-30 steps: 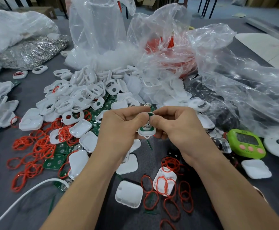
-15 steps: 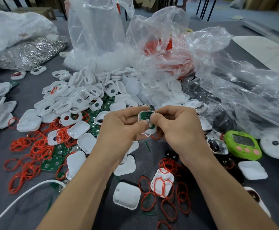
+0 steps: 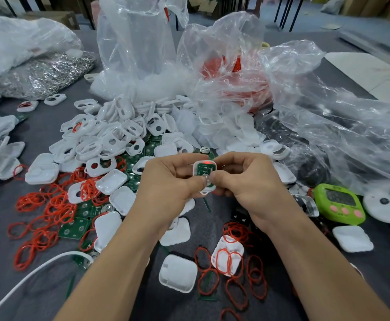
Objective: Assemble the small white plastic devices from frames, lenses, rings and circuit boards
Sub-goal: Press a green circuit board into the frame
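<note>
Both hands hold one small white device point(image 3: 203, 169) above the table centre, its open side facing me with a green circuit board inside and a red light lit at its top edge. My left hand point(image 3: 166, 188) grips its left side and my right hand point(image 3: 247, 184) its right side, both thumbs pressing on the board's lower part. Behind lies a heap of white frames point(image 3: 110, 137). White back covers point(image 3: 177, 273) and red rings point(image 3: 50, 205) are scattered around, with green circuit boards point(image 3: 73, 230) among them.
Large clear plastic bags point(image 3: 235, 72) stand at the back and right, one with red rings inside. A bag of metal rings point(image 3: 43, 75) sits back left. A green timer point(image 3: 339, 202) lies at the right, and a white cable point(image 3: 27, 278) crosses the front left.
The hands turned the device so that its open side with the green board faces up toward me. Both thumbs now press on the board, and a red light shows at its top.
</note>
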The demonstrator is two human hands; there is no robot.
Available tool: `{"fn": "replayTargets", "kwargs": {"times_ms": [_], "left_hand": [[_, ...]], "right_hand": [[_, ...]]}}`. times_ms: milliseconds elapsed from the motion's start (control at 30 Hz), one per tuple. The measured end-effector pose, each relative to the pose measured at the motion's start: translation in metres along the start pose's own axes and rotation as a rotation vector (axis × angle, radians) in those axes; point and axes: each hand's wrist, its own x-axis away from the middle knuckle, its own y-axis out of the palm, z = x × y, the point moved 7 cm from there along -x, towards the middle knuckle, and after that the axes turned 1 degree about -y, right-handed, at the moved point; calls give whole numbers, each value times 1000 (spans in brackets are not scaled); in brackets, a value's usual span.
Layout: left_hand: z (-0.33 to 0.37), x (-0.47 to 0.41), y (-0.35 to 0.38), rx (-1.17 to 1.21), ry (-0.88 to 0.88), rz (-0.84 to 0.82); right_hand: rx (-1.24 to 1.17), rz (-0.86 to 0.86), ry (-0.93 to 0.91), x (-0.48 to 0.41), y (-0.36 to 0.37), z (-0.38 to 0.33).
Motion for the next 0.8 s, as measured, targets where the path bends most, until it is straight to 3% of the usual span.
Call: {"fn": "replayTargets", "kwargs": {"times_ms": [800], "left_hand": [[-2, -1, 2, 199, -53, -26]], "right_hand": [[89, 110, -108, 1, -2, -8]]}}
